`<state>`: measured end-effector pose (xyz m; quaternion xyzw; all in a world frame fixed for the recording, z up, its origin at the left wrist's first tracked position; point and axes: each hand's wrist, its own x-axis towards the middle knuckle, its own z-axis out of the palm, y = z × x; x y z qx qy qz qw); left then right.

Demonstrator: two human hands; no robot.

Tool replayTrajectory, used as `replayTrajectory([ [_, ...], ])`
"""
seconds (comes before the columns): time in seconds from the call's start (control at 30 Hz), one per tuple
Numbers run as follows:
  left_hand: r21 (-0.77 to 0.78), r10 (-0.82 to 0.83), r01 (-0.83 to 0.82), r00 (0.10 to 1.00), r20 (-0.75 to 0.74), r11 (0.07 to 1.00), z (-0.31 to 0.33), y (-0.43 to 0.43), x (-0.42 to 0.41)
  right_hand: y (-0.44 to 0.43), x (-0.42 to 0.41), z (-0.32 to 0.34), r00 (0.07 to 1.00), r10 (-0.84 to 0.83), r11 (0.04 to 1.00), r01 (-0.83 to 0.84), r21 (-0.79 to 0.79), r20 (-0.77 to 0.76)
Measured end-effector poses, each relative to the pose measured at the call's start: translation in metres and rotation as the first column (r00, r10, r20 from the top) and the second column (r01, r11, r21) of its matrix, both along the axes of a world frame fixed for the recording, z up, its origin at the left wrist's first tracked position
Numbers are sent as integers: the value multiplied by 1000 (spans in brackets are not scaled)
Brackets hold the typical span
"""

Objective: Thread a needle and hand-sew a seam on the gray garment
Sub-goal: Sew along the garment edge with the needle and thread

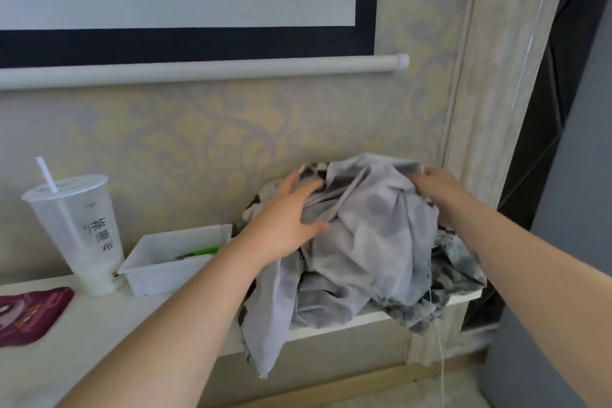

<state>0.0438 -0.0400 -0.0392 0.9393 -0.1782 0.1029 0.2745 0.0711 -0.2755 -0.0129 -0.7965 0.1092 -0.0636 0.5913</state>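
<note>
The tall plastic cup point(76, 232) carried three dark Chinese characters printed one below another on its side: 茶瀑布. Fainter marks on its lid were unreadable.

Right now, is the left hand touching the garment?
Touching. The head view shows the left hand lying spread and flat on the bunched garment, with no gap between them.

soft matt cloth garment point(371, 242), plastic cup point(79, 228)
</note>
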Motion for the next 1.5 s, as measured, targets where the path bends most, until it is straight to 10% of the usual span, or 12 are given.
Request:
replayTrajectory([
  [0.13, -102, 82, -54, 949, 304, 993, -11, 3, -4, -7, -5, -8, 982, -43, 979, 77, -188, 183],
  [0.27, 166, 17, -14, 1000, -18, 986, -15, 6, -14, 24, -31, 14, 840, 186, 861, 111, -497, 510],
  [0.4, 459, 56, 66, 967, -248, 886, -30, 2, -14, 67, -44, -6, 751, 658, 403, -292, -867, 52],
  [0.53, 365, 28, 86, 955, -295, 927, -45, 6, -14, 74, -26, -41, 738, 646, 116, -350, -930, -197],
  [0.63, 336, 65, 36, 956, -285, 941, -58, 6, -15, 63, -8, -45, 795, 586, 207, -331, -921, -154],
  [0.73, 320, 77, -39, 991, -107, 947, -69, 2, -14, 53, -2, -31, 828, 558, 500, -294, -815, 44],
  [0.9, -260, 311, -278, 945, 96, 925, -33, 12, 2, 37, 10, 1, 940, 252, 964, -223, -146, 228],
  [1.1, -705, 524, -294, 842, 128, 645, 30, 49, 25, 40, 14, 22, 954, -61, 840, -109, 532, 292],
  [1.17, -715, 559, -302, 815, 149, 631, 37, 54, 23, 46, 4, 15, 954, 0, 893, -135, 429, 301],
  [1.23, -673, 510, -324, 855, 92, 665, 30, 57, 17, 43, -8, -4, 943, 217, 976, -215, -34, 254],
  [1.33, -593, 390, -360, 917, -82, 721, 5, 64, 3, 24, -23, -23, 878, 478, 665, -382, -642, -27],
  [1.5, -606, 434, -317, 900, 52, 730, -13, 70, -23, 18, -47, -2, 830, 499, 495, -508, -705, -248],
])
